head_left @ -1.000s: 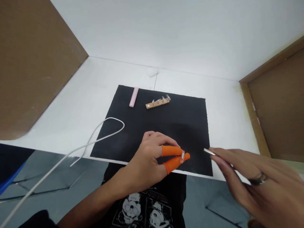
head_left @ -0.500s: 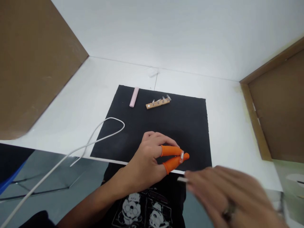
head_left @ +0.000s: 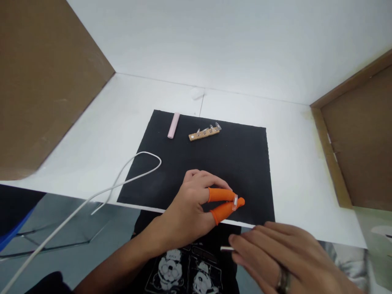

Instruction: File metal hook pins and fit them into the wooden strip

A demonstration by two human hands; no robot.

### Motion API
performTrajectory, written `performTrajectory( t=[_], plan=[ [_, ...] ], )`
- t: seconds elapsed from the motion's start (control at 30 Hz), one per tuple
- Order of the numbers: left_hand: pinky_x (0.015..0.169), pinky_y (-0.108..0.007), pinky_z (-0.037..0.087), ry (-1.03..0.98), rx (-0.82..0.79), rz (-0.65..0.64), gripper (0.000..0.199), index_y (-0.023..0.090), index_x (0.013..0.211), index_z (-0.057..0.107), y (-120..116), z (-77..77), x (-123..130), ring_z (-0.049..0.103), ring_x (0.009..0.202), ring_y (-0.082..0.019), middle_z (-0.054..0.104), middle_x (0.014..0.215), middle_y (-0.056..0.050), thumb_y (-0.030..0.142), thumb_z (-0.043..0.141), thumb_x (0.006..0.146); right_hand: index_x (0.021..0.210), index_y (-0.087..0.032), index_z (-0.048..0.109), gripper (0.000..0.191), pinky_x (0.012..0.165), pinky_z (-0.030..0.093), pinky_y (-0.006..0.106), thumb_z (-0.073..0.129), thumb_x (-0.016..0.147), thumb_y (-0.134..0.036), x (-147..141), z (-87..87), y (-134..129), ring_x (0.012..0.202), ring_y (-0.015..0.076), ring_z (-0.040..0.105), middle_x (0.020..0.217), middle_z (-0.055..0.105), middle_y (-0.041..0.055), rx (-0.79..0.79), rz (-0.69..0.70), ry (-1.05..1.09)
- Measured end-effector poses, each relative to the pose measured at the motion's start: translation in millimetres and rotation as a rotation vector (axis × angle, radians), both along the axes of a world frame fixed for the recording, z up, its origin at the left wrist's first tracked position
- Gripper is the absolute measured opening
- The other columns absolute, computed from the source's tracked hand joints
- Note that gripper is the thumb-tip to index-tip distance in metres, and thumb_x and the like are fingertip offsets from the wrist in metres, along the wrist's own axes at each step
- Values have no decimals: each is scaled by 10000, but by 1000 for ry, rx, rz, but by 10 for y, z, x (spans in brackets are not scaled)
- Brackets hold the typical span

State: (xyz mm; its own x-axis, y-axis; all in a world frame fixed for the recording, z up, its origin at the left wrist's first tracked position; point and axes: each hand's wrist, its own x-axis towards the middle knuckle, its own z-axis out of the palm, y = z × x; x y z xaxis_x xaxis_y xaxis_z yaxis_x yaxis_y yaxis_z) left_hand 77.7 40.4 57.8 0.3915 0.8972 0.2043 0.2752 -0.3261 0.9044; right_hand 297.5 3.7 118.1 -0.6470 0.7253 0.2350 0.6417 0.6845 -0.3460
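My left hand (head_left: 193, 204) is over the front of a black mat (head_left: 171, 163), with orange finger cots (head_left: 221, 195) on the thumb and forefinger. Pinched between those covered fingers is a small clear nail tip (head_left: 235, 202). My right hand (head_left: 281, 253), wearing a ring, hovers below and to the right, off the table's front edge. Out of its closed fingers sticks the end of a thin, pale, flat strip (head_left: 226, 248); the rest is hidden by the hand, so its kind cannot be told. The two hands are apart.
A small wooden strip (head_left: 196, 136) holding several clear nail tips lies on the mat's far part. To its left is a pink cylinder (head_left: 173, 125). A white cable (head_left: 134, 178) loops over the mat's left edge. Brown panels (head_left: 49, 81) stand at both sides.
My right hand has shifted a little down and to the left with the pale strip. My left hand keeps its place and its pinch on the nail tip.
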Motion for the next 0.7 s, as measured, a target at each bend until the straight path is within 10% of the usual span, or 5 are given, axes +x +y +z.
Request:
performTrajectory(
  t=[0.2, 0.7],
  plan=[
    [967, -383, 416, 13, 0, 2, 74, 206, 955, 788, -8, 7, -3, 734, 952, -163, 813, 1007, 20, 159, 833, 919, 1086, -151, 700, 98, 715, 496, 305, 620, 1047, -112, 159, -12, 121, 696, 119, 707, 908, 807, 27, 224, -160, -47],
    [981, -399, 411, 2, 0, -10, 58, 204, 953, 793, -11, -12, 4, 740, 964, -171, 816, 1017, 8, 160, 824, 931, 1068, -202, 686, 232, 701, 480, 322, 465, 1124, -159, 22, -12, 35, 681, 116, 691, 846, 784, -23, 72, -57, -5]
  ],
)
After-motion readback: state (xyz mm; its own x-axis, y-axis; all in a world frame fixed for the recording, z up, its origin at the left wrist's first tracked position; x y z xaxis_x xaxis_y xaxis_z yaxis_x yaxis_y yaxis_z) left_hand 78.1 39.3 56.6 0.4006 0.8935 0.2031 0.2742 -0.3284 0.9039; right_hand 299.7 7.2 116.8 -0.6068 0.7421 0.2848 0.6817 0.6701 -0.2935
